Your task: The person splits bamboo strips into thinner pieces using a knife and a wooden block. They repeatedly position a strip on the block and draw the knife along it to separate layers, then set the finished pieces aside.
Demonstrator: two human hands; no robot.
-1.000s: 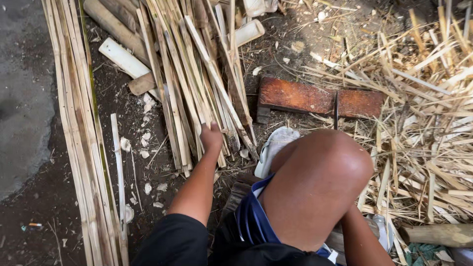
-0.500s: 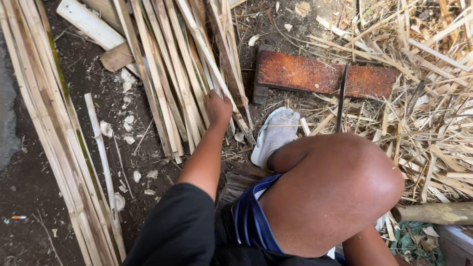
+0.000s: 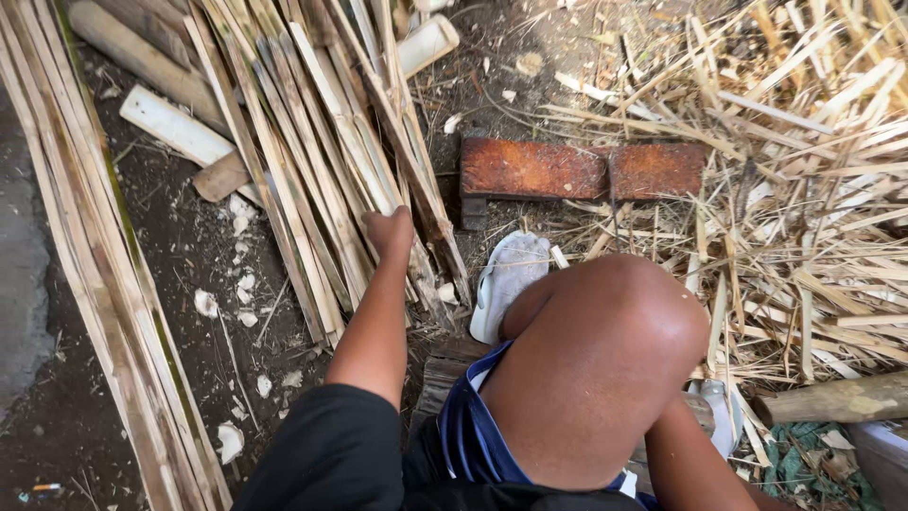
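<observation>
Left hand (image 3: 390,232) stretched forward from a black sleeve (image 3: 326,454), laid on a bundle of split bamboo strips (image 3: 322,161), fingers curled together around one or more strips, though exactly which strip is gripped cannot be told from this angle. Right hand out of view, hidden somewhere below the raised bare knee (image 3: 605,331). Bundle fanned out on dark soil, running up and away from the hand toward the top edge. Well to the left of the hand, a second long row of bamboo strips (image 3: 85,284), lying apart from the first. Up and to the left, a short pale bamboo offcut (image 3: 175,128) beside a small brown piece, with white chips (image 3: 241,284) scattered between the two rows. Just right of the hand and slightly nearer, a white slipper (image 3: 506,279) on the foot, touching the soil. Beyond the slipper, a rusty red-brown block (image 3: 582,170) lying flat. Far right, a loose heap of thin bamboo slivers (image 3: 813,218); below it, a thick round stick (image 3: 837,399).
</observation>
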